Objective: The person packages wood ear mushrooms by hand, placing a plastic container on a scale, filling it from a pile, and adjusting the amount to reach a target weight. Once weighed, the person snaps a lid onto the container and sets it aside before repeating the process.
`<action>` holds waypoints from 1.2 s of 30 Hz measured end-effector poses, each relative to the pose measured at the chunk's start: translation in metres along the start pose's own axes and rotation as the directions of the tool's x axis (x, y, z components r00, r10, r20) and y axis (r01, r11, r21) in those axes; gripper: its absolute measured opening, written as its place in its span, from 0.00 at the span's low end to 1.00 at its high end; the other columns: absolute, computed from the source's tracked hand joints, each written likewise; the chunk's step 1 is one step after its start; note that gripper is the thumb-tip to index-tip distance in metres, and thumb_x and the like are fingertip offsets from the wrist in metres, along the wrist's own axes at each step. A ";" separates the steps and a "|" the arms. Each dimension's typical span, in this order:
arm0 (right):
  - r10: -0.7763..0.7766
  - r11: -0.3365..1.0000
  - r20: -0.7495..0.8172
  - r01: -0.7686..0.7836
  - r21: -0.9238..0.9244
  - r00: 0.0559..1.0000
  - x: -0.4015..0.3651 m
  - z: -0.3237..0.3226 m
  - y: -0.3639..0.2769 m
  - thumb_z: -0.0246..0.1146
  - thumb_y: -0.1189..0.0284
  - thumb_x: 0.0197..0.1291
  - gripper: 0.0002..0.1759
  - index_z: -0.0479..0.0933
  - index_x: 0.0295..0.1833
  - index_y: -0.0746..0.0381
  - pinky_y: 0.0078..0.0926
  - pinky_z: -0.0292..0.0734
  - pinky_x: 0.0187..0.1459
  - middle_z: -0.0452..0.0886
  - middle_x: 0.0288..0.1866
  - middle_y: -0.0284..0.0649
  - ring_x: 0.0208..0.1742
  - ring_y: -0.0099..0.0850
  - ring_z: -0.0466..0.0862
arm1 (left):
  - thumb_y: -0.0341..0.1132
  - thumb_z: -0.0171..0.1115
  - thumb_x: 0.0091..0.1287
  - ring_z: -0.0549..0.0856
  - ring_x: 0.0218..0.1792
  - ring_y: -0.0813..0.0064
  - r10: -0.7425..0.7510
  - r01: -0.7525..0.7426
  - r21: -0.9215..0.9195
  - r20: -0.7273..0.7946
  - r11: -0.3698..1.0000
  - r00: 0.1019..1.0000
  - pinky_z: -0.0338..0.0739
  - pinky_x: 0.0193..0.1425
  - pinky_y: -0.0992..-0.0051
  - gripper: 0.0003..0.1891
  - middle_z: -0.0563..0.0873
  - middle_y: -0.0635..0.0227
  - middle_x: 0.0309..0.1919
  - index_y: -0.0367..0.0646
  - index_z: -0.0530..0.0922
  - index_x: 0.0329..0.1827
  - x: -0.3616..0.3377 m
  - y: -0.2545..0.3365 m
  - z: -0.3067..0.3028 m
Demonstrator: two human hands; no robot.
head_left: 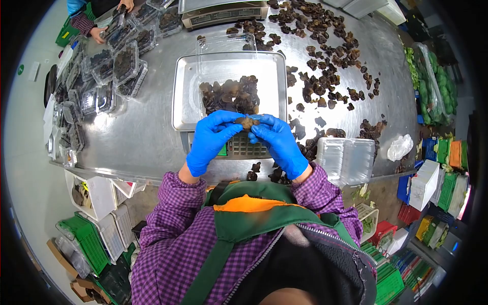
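In blue gloves, my left hand (pixel 212 136) and my right hand (pixel 277 141) pinch a small brown wood ear mushroom (pixel 247 123) between their fingertips. They hold it over the near edge of a metal scale tray (pixel 179 86). On the tray lies a clear plastic clamshell box with its lid (pixel 226 44) folded back. A heap of dark wood ear mushrooms (pixel 231 94) fills the near part of the box. Below my hands, the scale's keypad (pixel 246 149) is partly covered.
Loose mushrooms (pixel 325 76) spread over the table's right side. An open clamshell (pixel 345 158) lies near its front edge, beside a crumpled plastic bag (pixel 400 148). Filled boxes (pixel 126 63) pile up at left. A co-worker's hands (pixel 98 34) and another scale (pixel 223 18) are at the back.
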State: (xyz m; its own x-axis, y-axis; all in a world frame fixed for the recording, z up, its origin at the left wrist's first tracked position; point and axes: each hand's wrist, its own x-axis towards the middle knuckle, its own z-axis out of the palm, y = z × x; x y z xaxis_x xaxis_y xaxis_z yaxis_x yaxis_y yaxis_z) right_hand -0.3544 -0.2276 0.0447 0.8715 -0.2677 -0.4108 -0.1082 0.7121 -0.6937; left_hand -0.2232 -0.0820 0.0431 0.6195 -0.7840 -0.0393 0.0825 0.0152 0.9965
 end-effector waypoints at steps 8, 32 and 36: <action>-0.311 0.902 -0.170 0.235 -0.363 0.935 -0.011 -0.017 -0.017 0.66 0.78 0.60 0.15 0.79 0.52 0.66 0.15 0.77 0.38 0.84 0.35 0.34 0.32 0.18 0.79 | 0.36 0.58 0.70 0.80 0.42 0.83 -0.010 0.037 0.056 -0.434 0.998 0.901 0.73 0.51 0.80 0.14 0.86 0.69 0.47 0.38 0.81 0.54 0.008 0.036 -0.056; -0.471 0.718 -0.258 0.197 -0.668 0.844 0.023 -0.038 0.003 0.59 0.62 0.69 0.21 0.74 0.60 0.65 0.18 0.75 0.34 0.82 0.36 0.36 0.31 0.20 0.78 | 0.33 0.61 0.67 0.71 0.66 0.70 -0.046 0.095 0.172 -0.266 0.980 0.963 0.65 0.68 0.71 0.31 0.70 0.59 0.68 0.41 0.62 0.73 0.042 -0.005 -0.069; -0.090 0.895 -0.296 -0.053 -0.442 0.951 0.025 -0.031 0.004 0.55 0.65 0.71 0.20 0.71 0.63 0.64 0.19 0.77 0.29 0.83 0.37 0.40 0.29 0.22 0.80 | 0.31 0.65 0.63 0.75 0.57 0.72 -0.275 0.316 0.212 -0.202 0.925 0.940 0.72 0.60 0.73 0.37 0.71 0.59 0.66 0.43 0.58 0.75 0.003 -0.006 -0.063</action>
State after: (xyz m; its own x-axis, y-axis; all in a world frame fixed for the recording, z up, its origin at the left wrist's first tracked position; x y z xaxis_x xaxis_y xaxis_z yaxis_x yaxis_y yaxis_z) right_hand -0.3478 -0.2521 0.0133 0.6967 -0.5112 -0.5032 -0.3543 0.3647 -0.8611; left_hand -0.1727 -0.0457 0.0325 0.7176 -0.6156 -0.3257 0.1063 -0.3653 0.9248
